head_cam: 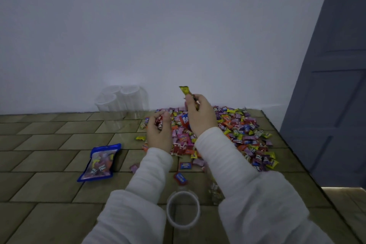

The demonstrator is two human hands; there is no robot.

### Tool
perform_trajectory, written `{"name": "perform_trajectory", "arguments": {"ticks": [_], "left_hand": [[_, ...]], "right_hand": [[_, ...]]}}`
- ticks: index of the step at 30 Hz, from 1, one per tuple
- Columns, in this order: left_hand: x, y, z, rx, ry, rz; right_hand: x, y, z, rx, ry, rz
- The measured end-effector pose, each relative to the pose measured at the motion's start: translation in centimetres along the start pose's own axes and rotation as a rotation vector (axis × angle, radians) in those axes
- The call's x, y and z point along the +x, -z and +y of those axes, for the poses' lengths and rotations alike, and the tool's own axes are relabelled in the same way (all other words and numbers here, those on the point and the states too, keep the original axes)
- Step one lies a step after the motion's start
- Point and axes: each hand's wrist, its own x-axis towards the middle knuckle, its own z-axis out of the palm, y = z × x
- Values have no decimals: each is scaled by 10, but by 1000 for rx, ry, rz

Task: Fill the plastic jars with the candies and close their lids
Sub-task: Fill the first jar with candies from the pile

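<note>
A big heap of wrapped candies (243, 132) in many colours lies on the table at the right. My left hand (159, 130) hovers at the heap's left edge, its fingers curled round red candies (159, 122). My right hand (199, 117) is raised above the heap and pinches a yellow candy (185, 90) that sticks up from its fingers. An open clear plastic jar (183, 211) stands near me between my forearms. Three more clear jars (122, 101) stand with lids on at the back by the wall.
A blue candy bag (100, 162) lies flat to the left. A few stray candies (180, 177) lie between the heap and the near jar. The table's right edge (297, 160) runs next to a grey door. A white wall stands behind the table.
</note>
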Motion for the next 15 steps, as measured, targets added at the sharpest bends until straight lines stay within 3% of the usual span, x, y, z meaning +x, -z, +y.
{"name": "perform_trajectory", "arguments": {"ticks": [7,15], "left_hand": [[-38,-42,13,-53,-86,-188],[-70,-55,11,4,-149,-279]], "right_hand": [[-6,56,30,68,28,129],[-24,69,58,345,-143,287]]}}
